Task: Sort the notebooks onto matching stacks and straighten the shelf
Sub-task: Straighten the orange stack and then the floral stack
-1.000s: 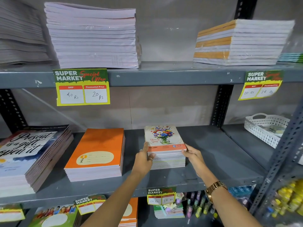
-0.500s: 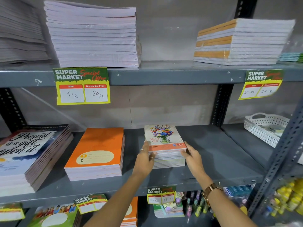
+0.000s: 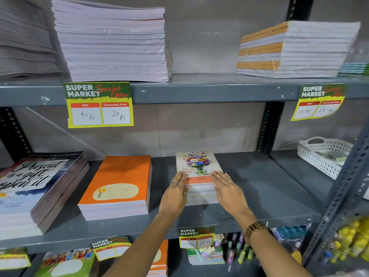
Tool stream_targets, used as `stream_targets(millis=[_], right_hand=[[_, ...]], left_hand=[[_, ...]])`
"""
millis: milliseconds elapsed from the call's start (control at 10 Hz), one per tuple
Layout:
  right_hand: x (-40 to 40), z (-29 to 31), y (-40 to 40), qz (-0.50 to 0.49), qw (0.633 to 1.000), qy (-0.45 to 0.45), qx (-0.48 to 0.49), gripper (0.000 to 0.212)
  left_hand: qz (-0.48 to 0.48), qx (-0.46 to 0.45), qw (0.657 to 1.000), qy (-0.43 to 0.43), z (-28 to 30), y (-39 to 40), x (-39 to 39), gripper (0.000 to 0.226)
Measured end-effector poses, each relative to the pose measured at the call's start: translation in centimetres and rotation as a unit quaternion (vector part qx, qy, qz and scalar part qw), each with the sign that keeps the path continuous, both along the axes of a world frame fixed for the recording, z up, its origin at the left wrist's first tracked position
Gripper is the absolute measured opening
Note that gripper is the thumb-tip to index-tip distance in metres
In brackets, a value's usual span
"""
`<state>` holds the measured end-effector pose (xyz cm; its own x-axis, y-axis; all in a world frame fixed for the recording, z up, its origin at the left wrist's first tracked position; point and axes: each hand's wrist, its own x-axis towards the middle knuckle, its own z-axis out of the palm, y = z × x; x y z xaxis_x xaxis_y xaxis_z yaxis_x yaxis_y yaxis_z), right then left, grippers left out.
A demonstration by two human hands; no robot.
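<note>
On the middle shelf (image 3: 259,188), at its left end, a tall stack of notebooks with a "Present is a gift, open it" cover (image 3: 30,182) lies angled, its near corner close to the front edge. Just right of it, apart, sits a squared stack of orange notebooks (image 3: 117,182). Right of that, around the middle of the shelf, stands the stack of flower-cover notebooks (image 3: 196,166), set back from the front edge. The left hand (image 3: 175,193) lies flat against this stack's left side, fingers (image 3: 179,177) straight and close together, the tips reaching onto the top cover. The right hand (image 3: 229,188) mirrors it on the stack's right side, fingers (image 3: 218,176) extended and together, palm down; neither hand is curled around anything. The shelf's right part is bare grey metal. Further right, on a neighbouring shelf, stands a white perforated basket (image 3: 319,154). On the upper shelf, a tall pale notebook stack (image 3: 111,43) sits left of centre, and a wrapped stack with orange spines (image 3: 295,48) sits near the right end.
</note>
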<state>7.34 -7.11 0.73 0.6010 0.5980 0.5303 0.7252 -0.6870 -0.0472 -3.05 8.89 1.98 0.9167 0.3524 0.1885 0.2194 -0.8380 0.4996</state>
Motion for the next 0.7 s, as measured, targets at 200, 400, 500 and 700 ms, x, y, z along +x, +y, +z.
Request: stream_targets(millis=[200,400,500,700], right_hand=[[0.3,-0.3,0.0,0.008,0.998,-0.058,0.001,0.054],[0.3,-0.3,0.1,0.019,0.998,-0.053,0.009,0.055],[0.3,-0.3,0.3,0.016,0.999,-0.052,-0.002,0.043],[-0.8,-0.2,0.8,-0.004,0.998,-0.037,-0.043,0.076]], left_hand=[[-0.005,0.027,0.999,0.018,0.2,0.4,0.0,0.048],[0.001,0.068,0.998,0.019,0.3,0.3,0.1,0.057],[-0.002,0.085,0.996,0.020,0.4,0.3,0.1,0.057],[-0.018,0.113,0.993,0.016,0.8,0.5,0.0,0.049]])
